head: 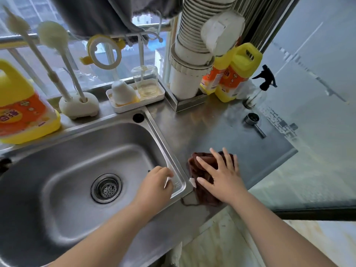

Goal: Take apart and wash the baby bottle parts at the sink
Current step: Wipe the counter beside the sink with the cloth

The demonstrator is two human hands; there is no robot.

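Observation:
A clear bottle body (145, 81) stands upside down on a white drying tray (123, 109) behind the sink, next to a white cap (122, 92). A yellow-and-white collar ring (104, 52) hangs on the rack above. My right hand (219, 173) lies flat, fingers spread, on a brown cloth (202, 191) on the steel counter right of the sink. My left hand (157, 185) rests over the sink's (63, 157) right rim with fingers curled; nothing shows in it.
Two white bottle brushes (57, 54) stand in a holder at the back. Yellow detergent jugs sit at far left (21, 105) and back right (234, 72). A stack of paper cups (194, 47), a spray bottle (262, 87) and a metal scoop (253, 122) are on the counter.

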